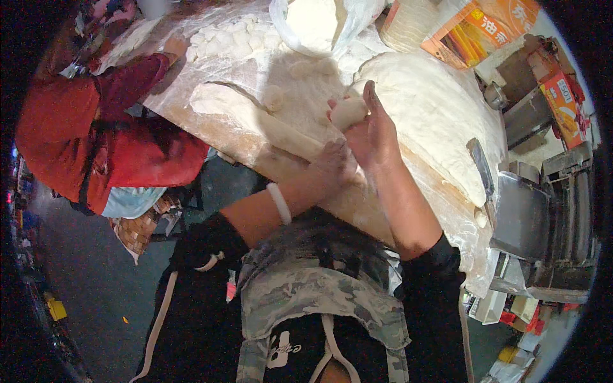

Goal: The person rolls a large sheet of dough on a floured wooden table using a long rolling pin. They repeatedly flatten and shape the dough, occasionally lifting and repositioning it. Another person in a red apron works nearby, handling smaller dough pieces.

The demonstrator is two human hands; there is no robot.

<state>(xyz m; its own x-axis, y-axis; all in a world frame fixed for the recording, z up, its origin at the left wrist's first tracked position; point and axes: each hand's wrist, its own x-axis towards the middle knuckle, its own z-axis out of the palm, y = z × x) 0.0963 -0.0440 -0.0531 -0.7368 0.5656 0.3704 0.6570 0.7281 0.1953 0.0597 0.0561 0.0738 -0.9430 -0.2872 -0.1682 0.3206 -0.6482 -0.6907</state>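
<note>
A rounded piece of dough (348, 114) rests in my right hand (371, 127), against the palm and fingers, with the thumb extended. Beside that wrist, my left hand (335, 160) is curled at the near end of a long dough strip (282, 134); whether its fingers grip the strip is hidden. The strip runs up and left across a floured wooden board (230, 129). One small dough lump (274, 98) lies just past it. To the right spreads a large dough slab (426, 110). Several small dough pieces (230, 38) are heaped at the upper left.
A co-worker in red (148, 153) stands at the left, one hand (177, 45) by the heaped pieces. A plastic-lined container (311, 24) and an orange printed bag (474, 33) stand at the back. On the slab's right edge lies a scraper or blade (480, 165). Metal equipment (519, 215) is farther right.
</note>
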